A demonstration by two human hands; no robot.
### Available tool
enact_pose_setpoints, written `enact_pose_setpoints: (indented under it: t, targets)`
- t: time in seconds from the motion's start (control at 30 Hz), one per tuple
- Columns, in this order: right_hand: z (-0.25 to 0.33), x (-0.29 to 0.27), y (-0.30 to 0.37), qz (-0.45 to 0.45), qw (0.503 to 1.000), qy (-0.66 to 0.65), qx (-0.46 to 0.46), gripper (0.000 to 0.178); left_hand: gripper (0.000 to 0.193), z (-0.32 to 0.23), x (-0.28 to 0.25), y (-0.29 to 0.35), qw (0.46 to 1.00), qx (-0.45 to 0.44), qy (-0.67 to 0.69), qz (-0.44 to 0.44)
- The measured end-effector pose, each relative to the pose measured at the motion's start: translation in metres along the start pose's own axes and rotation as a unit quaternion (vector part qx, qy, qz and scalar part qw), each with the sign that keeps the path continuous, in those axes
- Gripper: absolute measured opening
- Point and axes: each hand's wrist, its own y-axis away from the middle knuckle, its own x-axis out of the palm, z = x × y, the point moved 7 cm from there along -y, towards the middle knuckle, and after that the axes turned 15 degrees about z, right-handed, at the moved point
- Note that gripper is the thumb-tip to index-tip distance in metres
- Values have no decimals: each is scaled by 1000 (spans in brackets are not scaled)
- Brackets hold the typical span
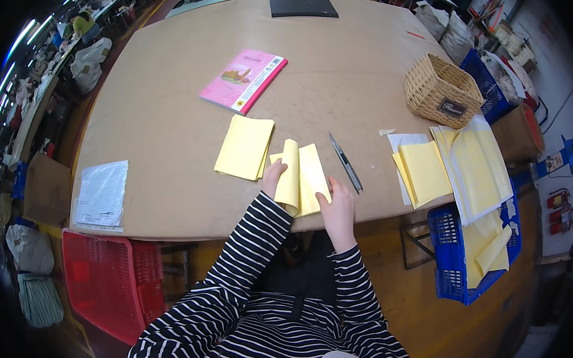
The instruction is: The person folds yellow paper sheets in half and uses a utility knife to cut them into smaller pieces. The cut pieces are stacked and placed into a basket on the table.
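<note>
A yellow folded sheet (311, 177), which could be paper or thin cloth, lies at the table's near edge in front of me. My left hand (273, 178) is closed on its left part, where a flap curls up into a roll. At the sheet's lower right edge, my right hand (338, 212) holds it with the thumb on top and the fingers along the side. Just left of it rests a stack of yellow folded sheets (244, 146). A grey utility knife (346, 163) lies to the right, beyond my right hand, touched by neither hand.
Farther back on the brown table (170, 152) are a pink book (243, 78) and a black flat panel (302, 4). On the right stand a wicker basket (436, 90) and more yellow sheets (425, 171). Blue (449, 254) and red (106, 276) crates sit below the table's edge.
</note>
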Motion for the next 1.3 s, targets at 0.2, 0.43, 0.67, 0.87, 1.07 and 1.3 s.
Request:
enact_pose_setpoints:
  t: [0.2,0.43,0.67,0.87,1.07,1.3]
  targets:
    - [-32,25,-13,127,939,-311,71,38,10,-24,20,3,961,94,-255,-57]
    - [-37,24,-6,131,952,-259,93,29,11,-38,51,9,867,91,-489,-29]
    - [-20,14,-4,112,971,-163,132,37,24,-42,48,6,843,12,-536,-35]
    - [4,6,0,37,993,-107,-20,30,23,-38,32,3,860,46,-508,-28]
    - [-4,20,-1,90,970,-225,-4,27,26,-39,34,5,863,21,-504,-1]
    - [-14,26,1,136,961,-238,49,28,25,-38,34,6,859,6,-509,51]
